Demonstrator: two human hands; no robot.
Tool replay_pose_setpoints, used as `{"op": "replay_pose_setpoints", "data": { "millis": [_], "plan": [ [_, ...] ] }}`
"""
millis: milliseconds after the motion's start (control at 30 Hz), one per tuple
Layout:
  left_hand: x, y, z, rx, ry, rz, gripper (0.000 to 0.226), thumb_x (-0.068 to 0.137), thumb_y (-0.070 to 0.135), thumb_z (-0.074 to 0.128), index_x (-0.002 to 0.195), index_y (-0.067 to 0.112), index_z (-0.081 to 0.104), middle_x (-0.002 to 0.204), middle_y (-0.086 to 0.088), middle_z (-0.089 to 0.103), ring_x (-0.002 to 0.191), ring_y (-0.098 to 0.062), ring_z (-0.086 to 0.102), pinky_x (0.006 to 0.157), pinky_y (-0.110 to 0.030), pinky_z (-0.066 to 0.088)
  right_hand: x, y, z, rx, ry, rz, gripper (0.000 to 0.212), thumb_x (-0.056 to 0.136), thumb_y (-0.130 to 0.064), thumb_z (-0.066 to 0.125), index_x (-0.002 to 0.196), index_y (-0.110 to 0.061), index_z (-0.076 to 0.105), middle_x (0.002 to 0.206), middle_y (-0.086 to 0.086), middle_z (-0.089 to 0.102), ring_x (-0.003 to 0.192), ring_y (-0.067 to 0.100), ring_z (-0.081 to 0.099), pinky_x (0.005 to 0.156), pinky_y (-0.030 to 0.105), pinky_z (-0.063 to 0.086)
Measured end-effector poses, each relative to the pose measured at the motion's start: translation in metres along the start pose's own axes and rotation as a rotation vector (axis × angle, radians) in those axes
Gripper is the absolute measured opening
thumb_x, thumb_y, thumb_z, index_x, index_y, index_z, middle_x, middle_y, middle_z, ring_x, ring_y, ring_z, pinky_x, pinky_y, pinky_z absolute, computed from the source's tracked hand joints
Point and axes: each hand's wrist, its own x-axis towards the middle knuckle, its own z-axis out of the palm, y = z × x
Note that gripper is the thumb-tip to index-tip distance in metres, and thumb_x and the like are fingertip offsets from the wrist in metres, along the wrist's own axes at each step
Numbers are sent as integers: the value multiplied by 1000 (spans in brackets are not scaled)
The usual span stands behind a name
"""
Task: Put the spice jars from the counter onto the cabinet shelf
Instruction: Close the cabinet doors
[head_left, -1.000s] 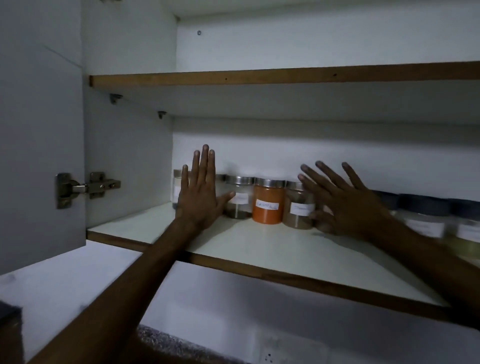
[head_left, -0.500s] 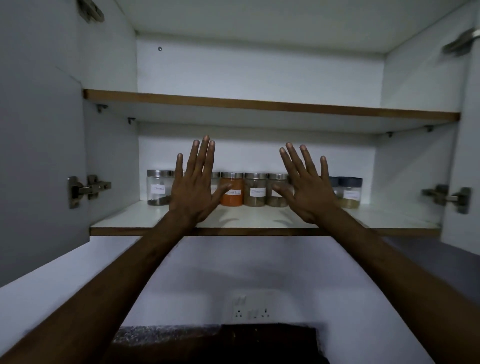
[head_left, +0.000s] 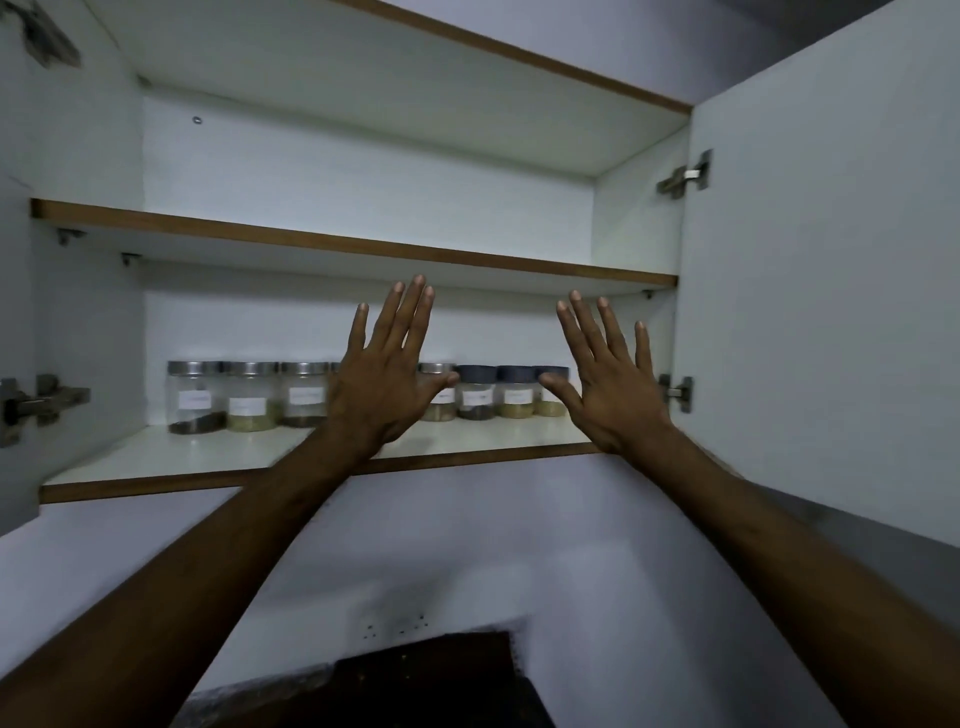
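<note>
Several labelled spice jars stand in a row at the back of the lower cabinet shelf (head_left: 171, 462). The leftmost jar (head_left: 196, 397) has a steel lid and dark contents; jars with dark lids (head_left: 477, 392) stand toward the right. My left hand (head_left: 387, 371) is raised flat with fingers spread in front of the middle of the row, hiding some jars. My right hand (head_left: 613, 379) is also flat and spread, in front of the row's right end. Neither hand holds anything.
The upper shelf (head_left: 353, 244) spans the cabinet above. Both cabinet doors stand wide; the right door (head_left: 831, 291) is close to my right hand. Hinges (head_left: 675, 392) jut from the side walls. A wall socket (head_left: 395, 623) and a dark counter (head_left: 431, 686) lie below.
The view has swung left and up, so the row of jars now shows more of its left end. Both hands stay raised and spread, holding nothing.
</note>
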Motion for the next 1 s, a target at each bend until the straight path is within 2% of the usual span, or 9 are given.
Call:
{"op": "replay_pose_setpoints", "data": {
  "millis": [133, 267, 433, 567, 700, 767, 833, 900, 1000],
  "plan": [
    [36, 69, 4, -106, 29, 86, 90, 90, 73, 10, 155, 13, -7, 164, -4, -11, 151, -20, -8, 122, -50, 8, -32, 58, -38, -124, 13, 90, 75, 94, -67, 11, 155, -29, -12, 164, -10, -15, 151, 15, -14, 122, 53, -3],
    [65, 144, 6, -201, 77, 219, 90, 92, 71, 17, 155, 12, -6, 164, -5, -10, 152, -21, -6, 122, -50, 8, -63, 112, -72, -198, 23, 199, 75, 98, -61, 17, 155, -24, -13, 164, -8, -17, 151, 16, -16, 121, 53, -5],
    [104, 278, -6, -284, 128, 499, 86, 96, 58, 34, 155, 11, -7, 164, -6, -11, 151, -23, -8, 122, -49, 11, -111, 196, -118, -270, 104, 478, 77, 100, -58, 20, 154, -16, -17, 163, -2, -22, 150, 16, -20, 119, 52, -10],
    [129, 365, -23, -297, 203, 696, 80, 98, 54, 34, 155, 13, -4, 165, -4, -7, 152, -22, -5, 121, -47, 13, -137, 236, -134, -296, 139, 688, 81, 99, -58, 23, 154, -12, -15, 162, 5, -23, 150, 22, -18, 120, 55, -8],
    [151, 435, -44, -304, 257, 835, 70, 101, 46, 34, 156, 17, 0, 165, -3, -3, 152, -23, -4, 123, -45, 6, -153, 259, -136, -215, 74, 892, 89, 94, -62, 26, 153, -11, -17, 162, 7, -23, 151, 26, -17, 120, 57, -7],
    [161, 461, -51, -281, 271, 889, 70, 101, 40, 40, 156, 18, 4, 165, -3, 0, 152, -24, -1, 122, -44, 5, -158, 261, -131, -145, 52, 898, 89, 95, -59, 30, 153, -10, -18, 162, 7, -23, 151, 25, -17, 120, 57, -7],
    [169, 481, -56, -223, 262, 955, 83, 93, 38, 56, 156, 16, 6, 164, -5, 2, 151, -25, 1, 122, -44, 6, -163, 264, -127, -87, 78, 855, 88, 99, -48, 39, 152, -9, -19, 162, 9, -22, 151, 24, -16, 120, 55, -8],
    [180, 493, -59, -139, 228, 1022, 98, 85, 42, 67, 155, 16, 5, 164, -5, -1, 151, -25, -1, 120, -41, -1, -164, 265, -124, -35, 136, 826, 84, 100, -36, 44, 152, -6, -15, 164, 11, -14, 152, 24, -11, 121, 50, -7],
    [196, 505, -66, -39, 219, 1072, 84, 93, 32, 56, 155, 17, 2, 164, -3, -2, 151, -22, -4, 117, -38, -9, -166, 271, -122, 10, 223, 799, 77, 101, -26, 43, 154, -5, -8, 165, 12, -3, 152, 23, -2, 122, 42, -4]
  ]
}}
